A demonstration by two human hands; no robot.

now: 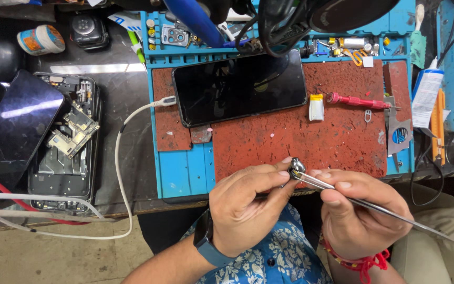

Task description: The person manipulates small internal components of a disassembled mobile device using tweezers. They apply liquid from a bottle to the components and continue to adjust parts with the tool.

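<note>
Nearest to me, two hands meet at the front edge of the bench: the left hand (248, 202) has thumb and fingers pinched together on one small shiny metal part (296, 167), while the right hand (361, 210) is closed around a single pair of long steel tweezers (374, 206) whose tips touch that part. Just beyond lies one worn red work pad (300, 137) on a blue mat (182, 173), carrying one dark-screened phone (240, 87) with a white cable (124, 158) plugged in, one small yellow-topped battery (316, 107) and one red screwdriver (356, 100). Off to the left sits a second, opened phone (64, 144) with its boards exposed.
</note>
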